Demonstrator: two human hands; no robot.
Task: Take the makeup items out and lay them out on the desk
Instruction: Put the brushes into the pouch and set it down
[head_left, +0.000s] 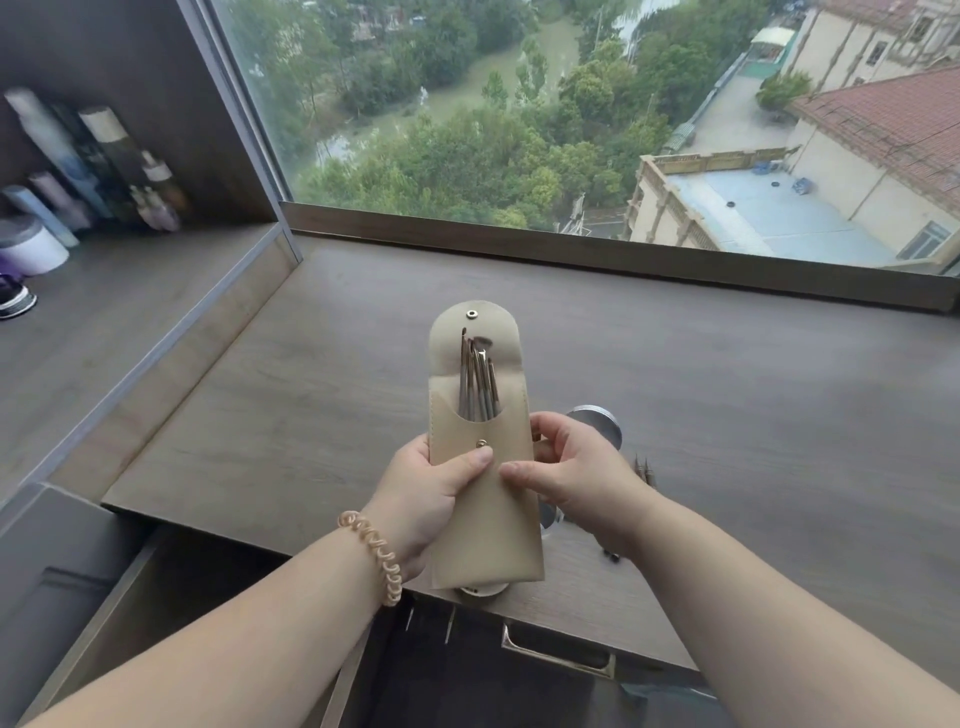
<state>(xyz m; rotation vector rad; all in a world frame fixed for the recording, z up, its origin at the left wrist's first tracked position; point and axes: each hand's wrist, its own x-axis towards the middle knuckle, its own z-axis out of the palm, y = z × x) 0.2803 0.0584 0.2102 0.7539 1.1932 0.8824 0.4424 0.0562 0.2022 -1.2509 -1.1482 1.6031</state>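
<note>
I hold a beige brush pouch (485, 525) upright above the desk's front edge, its snap flap folded open at the top. Several slim makeup brushes (478, 382) stick up out of its pocket. My left hand (434, 491) grips the pouch's left side with the thumb across the front below the snap. My right hand (576, 467) holds the right side, thumb on the front. A round silver tin (602, 423) sits on the wooden desk (727, 405) behind my right hand, partly hidden. Thin dark tools (645, 470) lie just right of my right wrist.
A large window (571, 119) runs along the desk's far edge. A side shelf at left holds bottles and tubes (98, 166) and a white jar (28, 244). An open drawer (467, 660) with a metal handle (558, 652) lies below the desk front.
</note>
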